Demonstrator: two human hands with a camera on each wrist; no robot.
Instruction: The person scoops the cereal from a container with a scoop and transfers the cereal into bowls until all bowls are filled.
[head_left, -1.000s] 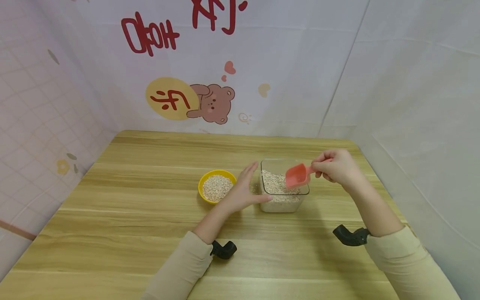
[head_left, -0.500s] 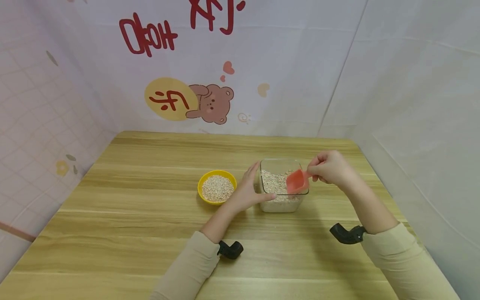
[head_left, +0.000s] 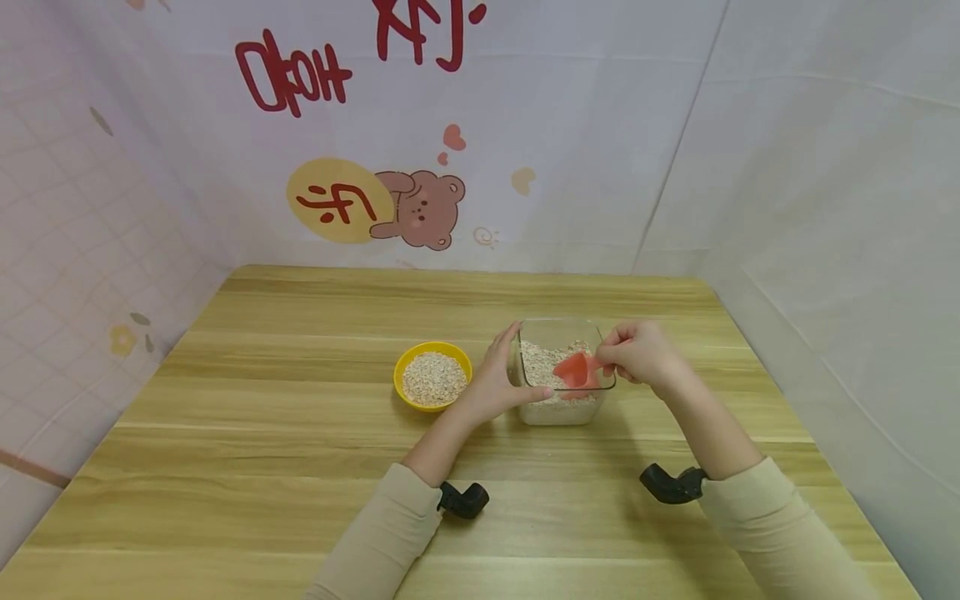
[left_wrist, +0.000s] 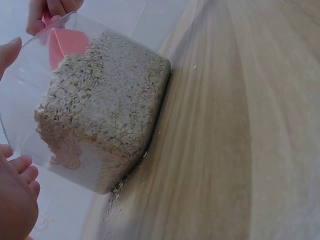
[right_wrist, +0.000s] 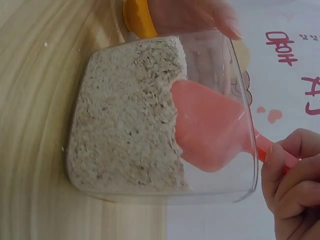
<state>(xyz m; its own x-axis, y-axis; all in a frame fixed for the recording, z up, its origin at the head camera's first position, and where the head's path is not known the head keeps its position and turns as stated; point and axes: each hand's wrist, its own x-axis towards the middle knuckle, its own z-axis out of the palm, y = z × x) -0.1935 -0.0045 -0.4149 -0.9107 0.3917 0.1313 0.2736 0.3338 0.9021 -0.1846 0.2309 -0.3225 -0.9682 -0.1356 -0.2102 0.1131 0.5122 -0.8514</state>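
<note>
Pinches the slim handle of a pink scoop (head_left: pixel 576 371) between thumb and curled fingers of the right hand (head_left: pixel 637 354), at the right rim of a clear box (head_left: pixel 558 333). Holds the scoop's smooth, squared head partly buried in oats (head_left: pixel 540 367) inside that box, close to the right wall. Spreads the left hand (head_left: pixel 491 387) along the box's left side, unclenched, fingers reaching toward the far left corner, thumb at the near rim; impossible to tell how firmly.

Box squarish with rounded corners, see-through, hard to call glass or plastic; on the tabletop (head_left: pixel 262 417) slightly right of the middle, toward the far edge, well short of the right edge. Oats flat, dry and flaky, with an uneven, ragged surface.

Just left of the box, a round yellow bowl (head_left: pixel 399 379), smooth-rimmed, filled with more pale flakes. Along the foot of the box, stray flakes (left_wrist: pixel 114 200) on streaky wood grain. At the cuffs of beige sleeves (head_left: pixel 382 533), bent black tubes (head_left: pixel 462 500). Beyond the tabletop's far edge, softly creased white cloth (head_left: pixel 600 167) with red lettering (head_left: pixel 292 75) and a printed bear (head_left: pixel 423 212).
</note>
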